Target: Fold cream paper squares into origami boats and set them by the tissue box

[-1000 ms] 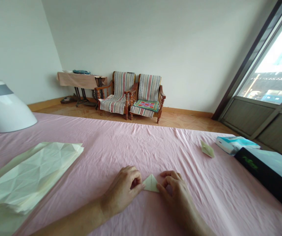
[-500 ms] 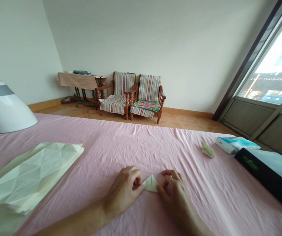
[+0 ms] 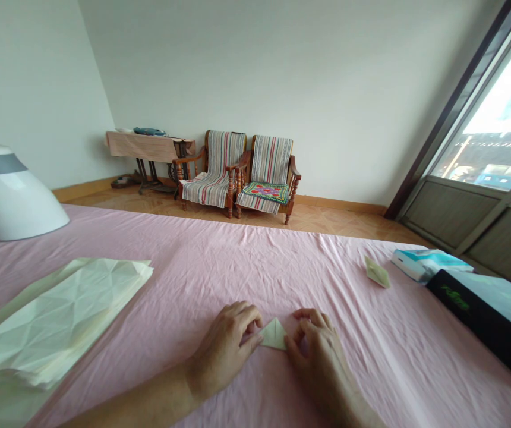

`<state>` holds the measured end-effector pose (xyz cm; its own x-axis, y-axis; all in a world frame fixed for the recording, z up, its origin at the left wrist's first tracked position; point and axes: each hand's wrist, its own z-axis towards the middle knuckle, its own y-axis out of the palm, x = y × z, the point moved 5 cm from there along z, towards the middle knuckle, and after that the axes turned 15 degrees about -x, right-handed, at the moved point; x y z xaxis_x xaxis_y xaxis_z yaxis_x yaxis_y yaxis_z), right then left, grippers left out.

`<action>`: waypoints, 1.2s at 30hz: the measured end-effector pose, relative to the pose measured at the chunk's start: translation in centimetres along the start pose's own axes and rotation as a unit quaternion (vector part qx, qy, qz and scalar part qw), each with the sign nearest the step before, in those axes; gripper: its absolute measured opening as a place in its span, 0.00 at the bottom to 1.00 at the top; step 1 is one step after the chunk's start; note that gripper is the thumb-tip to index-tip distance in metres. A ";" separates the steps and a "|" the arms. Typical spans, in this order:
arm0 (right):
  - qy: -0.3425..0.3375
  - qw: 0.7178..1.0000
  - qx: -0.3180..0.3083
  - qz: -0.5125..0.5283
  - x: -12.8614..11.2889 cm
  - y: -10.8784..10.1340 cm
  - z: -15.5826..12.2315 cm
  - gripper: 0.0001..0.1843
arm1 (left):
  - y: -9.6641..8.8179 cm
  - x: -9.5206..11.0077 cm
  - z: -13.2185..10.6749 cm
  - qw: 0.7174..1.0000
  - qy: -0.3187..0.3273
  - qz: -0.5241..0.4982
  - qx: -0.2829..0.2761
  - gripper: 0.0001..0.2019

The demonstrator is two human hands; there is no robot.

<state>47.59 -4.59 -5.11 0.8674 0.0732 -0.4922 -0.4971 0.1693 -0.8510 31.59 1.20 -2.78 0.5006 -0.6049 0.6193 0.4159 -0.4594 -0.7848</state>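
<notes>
A small folded piece of pale paper [image 3: 274, 334], triangular in outline, lies on the pink cloth [image 3: 246, 261] near the front edge. My left hand [image 3: 229, 345] pinches its left corner with curled fingers. My right hand [image 3: 315, 348] is closed on its right corner, thumb and fingertips pressed to the paper. Both hands rest on the cloth, a few centimetres apart, with the paper between them.
A stack of creased pale paper sheets [image 3: 54, 318] lies at the left. Another small folded paper piece [image 3: 376, 271] sits at the right, beside a teal and white pack [image 3: 429, 263] and a black box [image 3: 482, 321]. A white rounded appliance [image 3: 8, 193] stands far left.
The hands have drawn slightly closer together on the folded paper, the left fingers shifting right over its corner. The paper stays in the same place.
</notes>
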 end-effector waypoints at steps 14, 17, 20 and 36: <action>-0.043 0.998 0.022 -0.047 0.1 -0.2 -0.8 0.11 | 0.6 1.0 -0.2 0.994 0.091 0.040 -0.038 0.16; -0.094 0.992 0.026 -0.078 -1.5 -0.2 -1.7 0.17 | 0.5 0.9 -0.1 0.995 0.089 0.019 -0.039 0.16; -0.150 0.982 0.022 -0.112 -3.2 0.3 -2.3 0.17 | 0.4 0.9 0.0 0.995 0.085 -0.003 -0.045 0.15; -0.200 0.942 -0.029 -0.269 -3.1 2.7 -3.2 0.18 | 0.3 0.2 0.1 0.999 0.047 -0.013 -0.023 0.08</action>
<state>43.49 -7.52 -6.53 0.9271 0.3581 0.1110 0.0258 0.2344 -0.9718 31.91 1.04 -2.89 0.4161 -0.6502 0.6357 0.3915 -0.5029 -0.7706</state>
